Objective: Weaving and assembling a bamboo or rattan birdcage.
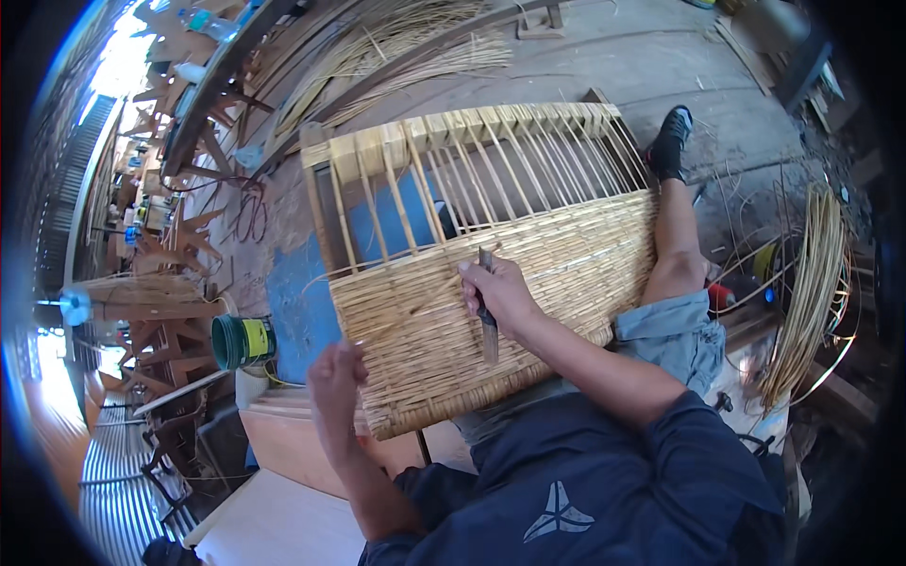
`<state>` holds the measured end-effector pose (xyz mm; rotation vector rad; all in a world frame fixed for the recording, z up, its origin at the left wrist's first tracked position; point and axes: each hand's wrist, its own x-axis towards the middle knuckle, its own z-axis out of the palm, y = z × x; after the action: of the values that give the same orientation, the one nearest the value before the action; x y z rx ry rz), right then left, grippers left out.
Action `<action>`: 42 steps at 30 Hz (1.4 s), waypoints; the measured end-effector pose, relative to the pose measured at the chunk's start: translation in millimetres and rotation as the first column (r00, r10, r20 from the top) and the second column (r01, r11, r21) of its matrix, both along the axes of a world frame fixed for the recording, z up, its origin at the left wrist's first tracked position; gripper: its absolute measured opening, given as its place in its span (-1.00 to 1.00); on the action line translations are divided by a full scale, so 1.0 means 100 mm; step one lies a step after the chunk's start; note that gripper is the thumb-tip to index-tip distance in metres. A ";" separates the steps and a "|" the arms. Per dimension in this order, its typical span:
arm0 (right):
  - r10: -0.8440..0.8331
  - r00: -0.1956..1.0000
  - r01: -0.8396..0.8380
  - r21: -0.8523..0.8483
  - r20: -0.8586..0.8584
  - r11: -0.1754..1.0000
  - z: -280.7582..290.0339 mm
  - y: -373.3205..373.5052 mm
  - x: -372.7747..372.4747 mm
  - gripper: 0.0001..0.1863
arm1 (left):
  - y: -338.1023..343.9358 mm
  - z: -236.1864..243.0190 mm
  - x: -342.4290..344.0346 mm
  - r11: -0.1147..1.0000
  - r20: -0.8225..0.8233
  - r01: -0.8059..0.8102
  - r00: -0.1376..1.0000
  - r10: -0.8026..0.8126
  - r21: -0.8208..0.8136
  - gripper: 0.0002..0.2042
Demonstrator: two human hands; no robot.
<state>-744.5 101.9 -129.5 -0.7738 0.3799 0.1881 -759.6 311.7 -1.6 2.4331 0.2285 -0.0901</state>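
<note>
A woven rattan panel (557, 269) on a wooden frame lies tilted across my lap. Its near part is densely woven; toward the wrapped far rail, bare upright rods (500, 179) show gaps between them. My right hand (502, 294) is closed around a knife (490, 341), a narrow tool with a dark grip and a flat greyish blade pointing toward me, over the middle of the weave. My left hand (335, 379) is at the panel's left edge, fingers curled together; whatever they may pinch is too small to make out.
A bundle of thin strips (808, 302) leans at the right. More strips (406, 66) lie on the floor beyond the panel. A green bucket (243, 341) stands at the left beside a blue sheet (300, 288). My outstretched leg (678, 222) flanks the panel's right side.
</note>
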 end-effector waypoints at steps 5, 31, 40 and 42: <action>0.028 0.998 -0.025 -0.045 0.060 0.999 -0.18 -0.19 -0.13 -0.75 | -0.85 -0.49 0.33 0.778 0.034 0.548 0.811 -0.584 0.306 -0.76; 0.299 0.885 -0.461 -0.751 -0.356 0.472 -0.99 -1.28 -0.60 -0.58 | -1.94 -1.76 1.56 0.401 -0.436 0.708 0.687 -0.582 0.581 -0.72; -0.064 0.929 -0.221 -0.689 -0.364 0.690 -0.65 -1.73 -1.04 -0.62 | -2.07 -1.97 1.63 0.449 -0.283 0.738 0.632 -0.721 0.504 -0.72; -0.312 0.890 -0.023 -0.714 -0.334 0.700 -0.64 -1.93 -1.71 -0.65 | -2.12 -2.06 1.63 0.337 -0.447 0.761 0.614 -0.651 0.554 -0.69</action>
<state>-915.9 -91.3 -193.2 -1.4701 0.9800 0.0491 -597.0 99.5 -207.9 3.1076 -0.9921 -0.7073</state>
